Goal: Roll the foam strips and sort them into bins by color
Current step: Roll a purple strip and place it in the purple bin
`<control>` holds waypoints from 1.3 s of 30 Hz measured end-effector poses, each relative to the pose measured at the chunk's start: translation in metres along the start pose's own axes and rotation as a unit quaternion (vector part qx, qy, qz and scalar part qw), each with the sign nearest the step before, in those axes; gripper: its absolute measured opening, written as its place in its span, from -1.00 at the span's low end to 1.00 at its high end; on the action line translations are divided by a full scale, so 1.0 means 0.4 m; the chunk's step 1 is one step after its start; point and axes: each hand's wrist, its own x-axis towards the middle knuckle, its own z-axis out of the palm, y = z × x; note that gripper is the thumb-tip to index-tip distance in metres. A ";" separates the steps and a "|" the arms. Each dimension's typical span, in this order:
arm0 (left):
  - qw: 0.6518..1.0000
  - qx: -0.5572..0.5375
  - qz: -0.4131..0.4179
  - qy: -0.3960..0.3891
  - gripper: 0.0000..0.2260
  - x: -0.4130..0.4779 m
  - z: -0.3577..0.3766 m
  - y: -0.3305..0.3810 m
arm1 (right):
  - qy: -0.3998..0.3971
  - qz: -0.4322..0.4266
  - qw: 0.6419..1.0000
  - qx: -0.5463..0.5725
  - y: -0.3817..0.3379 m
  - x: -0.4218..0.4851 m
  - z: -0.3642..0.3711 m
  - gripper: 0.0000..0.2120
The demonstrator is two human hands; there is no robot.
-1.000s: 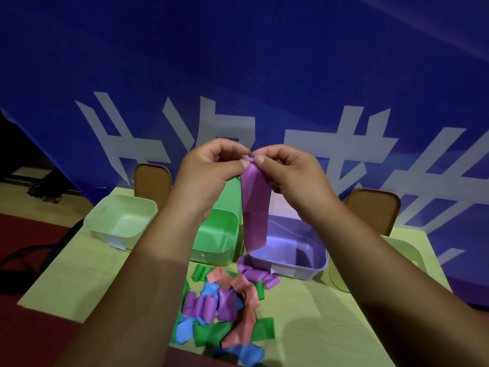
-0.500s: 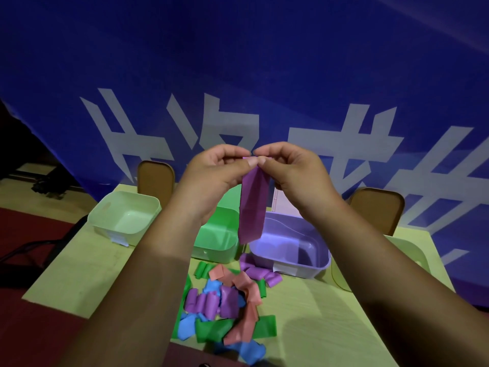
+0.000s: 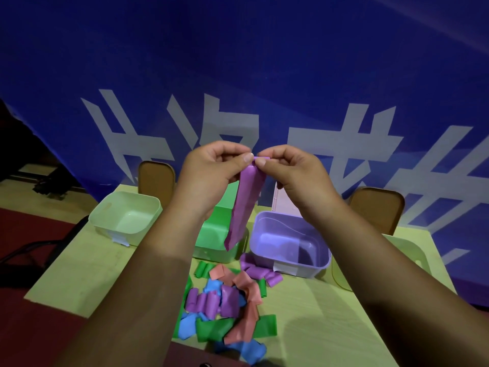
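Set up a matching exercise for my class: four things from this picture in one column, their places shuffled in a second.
1 purple strip
2 green bin
3 purple bin
4 strip pile

A loose on the table, nearest the camera
B pinched by left hand and right hand
C behind the strip's hanging end
D just right of the hanging end

Pairs: 1-B, 2-C, 3-D, 4-A

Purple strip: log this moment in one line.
left hand and right hand: pinch purple strip top | strip: hanging, mostly unrolled | purple bin: on table
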 end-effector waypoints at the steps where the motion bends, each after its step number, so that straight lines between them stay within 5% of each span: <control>1: 1.000 0.003 0.002 0.002 -0.94 -0.001 0.001 -0.001 | -0.002 -0.005 1.000 -0.006 -0.001 0.000 -0.001 -0.84; 16: 0.994 0.098 0.038 -0.005 -0.97 -0.014 -0.005 -0.007 | -0.010 0.013 1.000 0.010 0.012 -0.001 0.002 -0.90; 31: 1.000 0.007 -0.008 -0.012 -0.79 -0.019 -0.002 -0.022 | -0.007 -0.007 1.000 -0.021 0.018 -0.006 0.010 -0.91; 39: 0.998 -0.004 -0.042 -0.038 -0.86 -0.017 -0.021 -0.037 | -0.010 -0.047 0.995 -0.089 0.017 0.002 0.007 -0.88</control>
